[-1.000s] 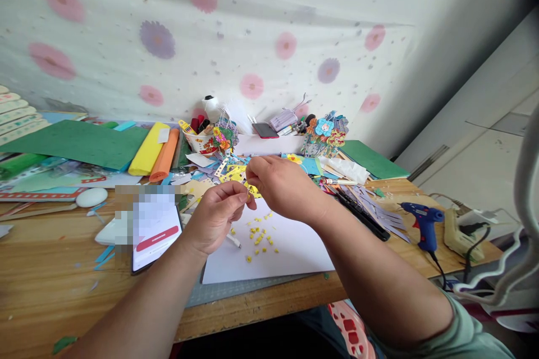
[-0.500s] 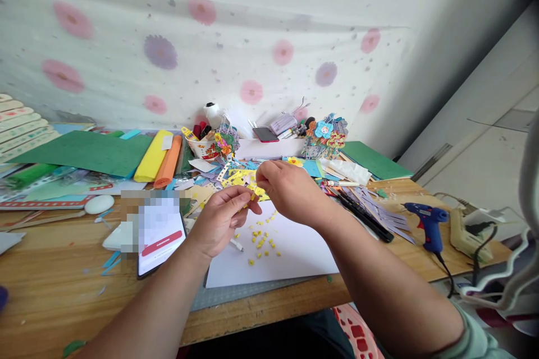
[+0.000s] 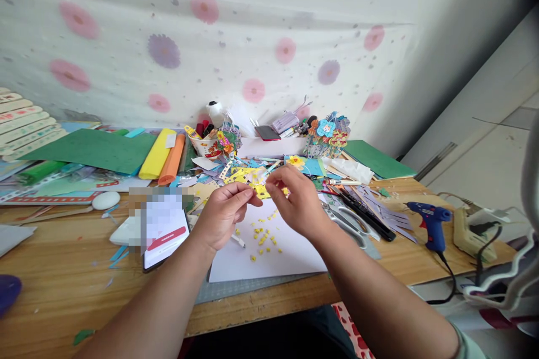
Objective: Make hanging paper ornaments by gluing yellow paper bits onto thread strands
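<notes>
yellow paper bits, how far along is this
Done: many yellow bits lie scattered on the white sheet. In hand: left hand and right hand pinch a yellow cutout strip between them. Left: most of that strip looks intact.

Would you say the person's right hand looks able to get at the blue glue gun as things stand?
Probably yes, once it lets go: the right hand is pinching a yellow paper piece with the left hand. The glue gun lies uncovered on its side of the table.
</notes>
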### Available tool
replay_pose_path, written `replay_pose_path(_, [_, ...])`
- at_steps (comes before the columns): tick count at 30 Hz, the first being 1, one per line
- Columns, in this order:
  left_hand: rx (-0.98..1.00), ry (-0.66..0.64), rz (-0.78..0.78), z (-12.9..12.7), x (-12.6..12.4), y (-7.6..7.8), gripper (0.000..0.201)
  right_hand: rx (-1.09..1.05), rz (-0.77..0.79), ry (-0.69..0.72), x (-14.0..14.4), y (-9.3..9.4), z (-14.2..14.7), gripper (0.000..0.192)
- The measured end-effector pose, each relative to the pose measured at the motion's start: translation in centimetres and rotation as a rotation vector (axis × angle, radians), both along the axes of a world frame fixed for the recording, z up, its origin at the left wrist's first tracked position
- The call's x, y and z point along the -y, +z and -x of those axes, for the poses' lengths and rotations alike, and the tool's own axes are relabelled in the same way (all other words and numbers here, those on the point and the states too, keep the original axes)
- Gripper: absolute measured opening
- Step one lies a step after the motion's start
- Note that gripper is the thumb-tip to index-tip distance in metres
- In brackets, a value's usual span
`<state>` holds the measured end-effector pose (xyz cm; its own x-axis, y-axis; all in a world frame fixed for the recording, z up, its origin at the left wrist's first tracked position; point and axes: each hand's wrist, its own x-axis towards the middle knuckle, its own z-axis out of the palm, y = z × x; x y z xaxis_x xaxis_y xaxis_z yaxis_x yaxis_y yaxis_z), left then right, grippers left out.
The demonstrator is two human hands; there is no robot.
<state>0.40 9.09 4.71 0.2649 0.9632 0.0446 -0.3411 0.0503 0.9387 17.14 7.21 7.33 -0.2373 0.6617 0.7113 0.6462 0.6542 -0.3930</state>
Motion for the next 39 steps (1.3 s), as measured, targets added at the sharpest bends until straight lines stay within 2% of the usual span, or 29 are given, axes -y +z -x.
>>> replay_pose_path(4, [0.028,0.019,0.005,0.0,-0.1,-0.3,0.022,0.009,-0.105,-0.016,0.7,-2.3,0.8,0.014])
replay_pose_path(7, [0.031,0.032,-0.010,-0.1,-0.1,-0.5,0.025,-0.011,-0.170,-0.079,0.5,-3.5,1.6,0.007])
replay_pose_path(12, [-0.030,0.090,-0.080,-0.4,0.0,-0.7,0.028,-0.237,-0.179,-0.039,-0.1,-4.3,2.5,0.012])
replay_pose_path(16, [-0.053,0.126,-0.109,-0.4,0.0,-0.8,0.028,-0.408,-0.014,0.059,0.2,-3.9,2.1,0.011])
replay_pose_path(20, [-0.057,0.121,-0.083,-0.2,-0.2,-0.8,0.028,-0.641,0.152,0.122,0.7,-2.8,0.0,0.009])
replay_pose_path(22, [-0.071,0.119,-0.077,-0.2,-0.3,-0.9,0.028,-0.768,0.132,0.127,0.9,-2.1,-1.5,0.008])
replay_pose_path(26, [-0.135,0.090,-0.098,0.0,-0.4,-1.0,0.024,-0.898,-0.021,0.081,0.9,-1.0,-4.1,0.012])
replay_pose_path(28, [-0.178,0.060,-0.109,-0.1,-0.2,-0.9,0.022,-0.824,0.028,0.069,0.8,-1.0,-4.4,0.016])
replay_pose_path(32, [-0.284,-0.011,-0.151,-0.2,0.0,-0.7,0.021,-0.427,0.283,0.171,-0.1,-1.9,-3.1,0.023])
replay_pose_path(34, [-0.352,-0.052,-0.190,-0.2,0.0,-0.6,0.021,-0.294,0.309,0.195,-0.6,-2.3,-2.1,0.021])
replay_pose_path(37, [-0.430,-0.094,-0.225,-0.1,0.0,-0.6,0.023,-0.182,0.326,0.148,-1.3,-2.4,-1.6,0.006])
replay_pose_path(39, [-0.452,-0.102,-0.217,-0.1,-0.2,-0.8,0.025,-0.138,0.334,0.105,-1.9,-2.5,-2.1,0.009])
